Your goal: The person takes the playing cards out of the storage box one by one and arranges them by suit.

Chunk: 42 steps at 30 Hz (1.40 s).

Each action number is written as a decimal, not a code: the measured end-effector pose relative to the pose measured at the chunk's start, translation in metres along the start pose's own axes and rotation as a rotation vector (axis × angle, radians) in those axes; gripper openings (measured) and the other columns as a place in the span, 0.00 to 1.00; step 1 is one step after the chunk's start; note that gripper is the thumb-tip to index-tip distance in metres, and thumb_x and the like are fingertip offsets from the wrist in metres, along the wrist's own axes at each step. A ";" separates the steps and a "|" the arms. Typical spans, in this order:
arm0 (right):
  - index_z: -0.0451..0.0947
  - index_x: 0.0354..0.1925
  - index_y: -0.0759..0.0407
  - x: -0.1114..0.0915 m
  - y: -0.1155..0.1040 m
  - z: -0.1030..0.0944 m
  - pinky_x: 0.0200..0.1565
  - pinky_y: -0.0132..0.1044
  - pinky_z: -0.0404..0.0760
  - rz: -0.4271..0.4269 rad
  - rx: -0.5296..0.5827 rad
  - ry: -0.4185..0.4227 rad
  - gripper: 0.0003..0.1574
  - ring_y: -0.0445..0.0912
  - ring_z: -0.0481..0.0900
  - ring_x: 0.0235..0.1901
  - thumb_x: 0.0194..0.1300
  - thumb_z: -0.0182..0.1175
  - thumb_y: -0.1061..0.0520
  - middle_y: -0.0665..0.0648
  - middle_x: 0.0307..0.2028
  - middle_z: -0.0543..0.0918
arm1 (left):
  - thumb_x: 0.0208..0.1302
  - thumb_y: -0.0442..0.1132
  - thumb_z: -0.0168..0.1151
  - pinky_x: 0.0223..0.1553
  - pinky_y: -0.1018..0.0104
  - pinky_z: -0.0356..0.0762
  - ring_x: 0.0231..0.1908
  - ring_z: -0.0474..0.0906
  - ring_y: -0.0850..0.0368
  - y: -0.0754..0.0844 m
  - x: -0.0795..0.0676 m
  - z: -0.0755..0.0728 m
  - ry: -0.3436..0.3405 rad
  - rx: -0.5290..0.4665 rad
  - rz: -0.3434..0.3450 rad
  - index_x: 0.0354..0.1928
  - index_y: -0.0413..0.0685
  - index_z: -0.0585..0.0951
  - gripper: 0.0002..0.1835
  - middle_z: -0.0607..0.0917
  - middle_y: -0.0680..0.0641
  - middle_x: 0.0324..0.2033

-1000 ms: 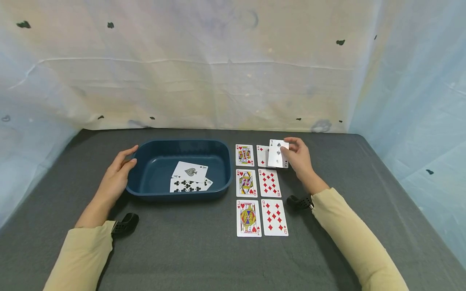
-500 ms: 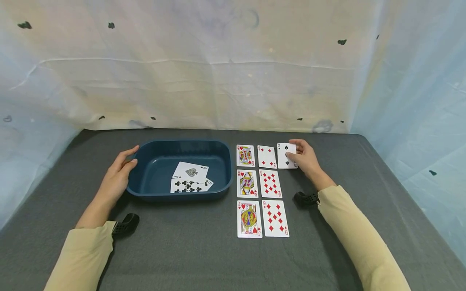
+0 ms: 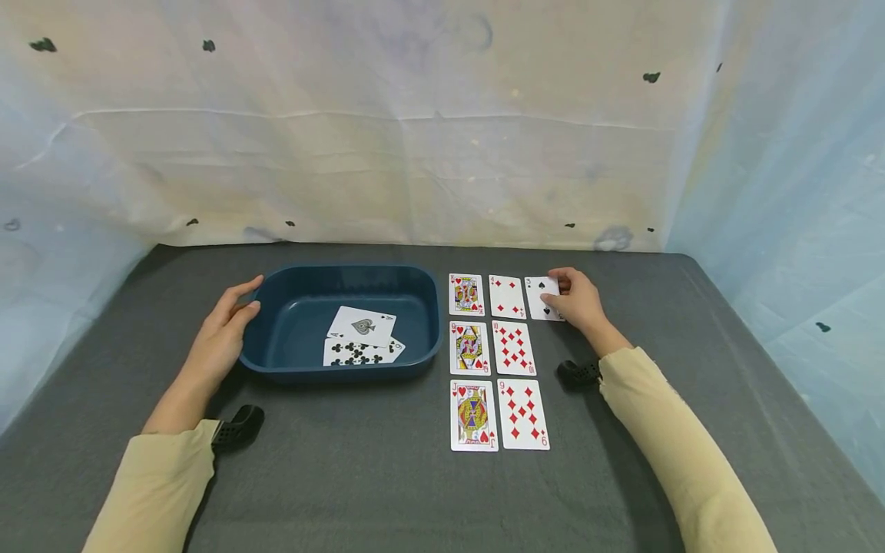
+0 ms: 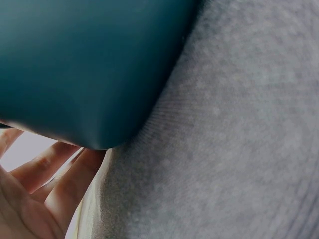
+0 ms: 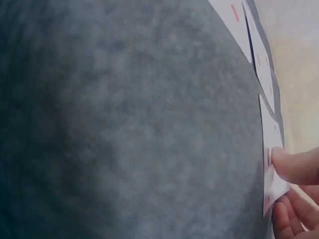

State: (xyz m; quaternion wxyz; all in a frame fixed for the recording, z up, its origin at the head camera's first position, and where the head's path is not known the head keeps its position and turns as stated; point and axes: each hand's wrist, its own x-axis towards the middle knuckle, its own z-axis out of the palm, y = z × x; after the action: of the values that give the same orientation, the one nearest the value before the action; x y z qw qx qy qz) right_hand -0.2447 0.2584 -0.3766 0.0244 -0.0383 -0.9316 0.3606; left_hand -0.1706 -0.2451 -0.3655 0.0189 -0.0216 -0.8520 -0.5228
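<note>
At the back right, my right hand (image 3: 579,301) pinches a three of spades playing card (image 3: 536,293) by its right side. It lies at the right end of the back row, beside the four of diamonds (image 3: 507,297). In the right wrist view the thumb (image 5: 295,167) is on the face of the held card (image 5: 269,134), with fingers under its edge. My left hand (image 3: 224,326) touches the left end of a blue plastic tub (image 3: 339,376), its fingers fairly straight along the outer wall. Inside the tub lie an ace of spades (image 3: 361,326) and a partly covered clubs card (image 3: 356,353).
Face-up cards lie right of the tub: a king (image 3: 466,295), queen (image 3: 469,349) and jack of hearts (image 3: 473,415), plus a ten (image 3: 514,349) and nine of diamonds (image 3: 523,415). Grey cloth covers the table (image 3: 346,476). Pale curtains (image 3: 415,153) hang behind and at the sides.
My right hand has moved the three of spades rightward off the four of diamonds and lowered it beside that card. The left hand and the tub have stayed put.
</note>
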 end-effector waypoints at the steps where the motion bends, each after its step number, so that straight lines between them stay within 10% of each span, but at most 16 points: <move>1: 0.65 0.64 0.68 0.000 0.000 0.000 0.57 0.55 0.70 0.000 -0.002 0.002 0.31 0.62 0.69 0.57 0.65 0.59 0.61 0.71 0.57 0.71 | 0.77 0.52 0.36 0.62 0.28 0.47 0.68 0.48 0.28 0.000 0.000 0.000 -0.001 -0.002 -0.001 0.76 0.56 0.51 0.29 0.47 0.34 0.73; 15: 0.69 0.63 0.64 -0.002 -0.023 0.004 0.62 0.51 0.69 0.039 0.194 0.077 0.30 0.58 0.69 0.63 0.65 0.61 0.59 0.67 0.61 0.72 | 0.77 0.51 0.36 0.62 0.28 0.48 0.68 0.49 0.28 0.001 0.000 -0.001 -0.004 0.005 -0.004 0.76 0.55 0.51 0.29 0.48 0.34 0.73; 42: 0.74 0.58 0.64 -0.029 -0.116 0.048 0.51 0.34 0.75 -0.118 0.627 -0.069 0.26 0.44 0.75 0.48 0.62 0.65 0.60 0.62 0.54 0.77 | 0.77 0.51 0.36 0.60 0.27 0.49 0.67 0.51 0.28 0.002 0.000 0.002 0.009 0.006 0.012 0.75 0.53 0.52 0.29 0.50 0.33 0.72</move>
State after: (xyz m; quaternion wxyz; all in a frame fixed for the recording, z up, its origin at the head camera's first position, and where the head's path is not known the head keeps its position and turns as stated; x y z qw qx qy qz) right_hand -0.2260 0.1385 -0.3343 0.0240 0.0373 -0.7759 0.6293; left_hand -0.1704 -0.2425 -0.3645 0.0258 -0.0243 -0.8534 -0.5201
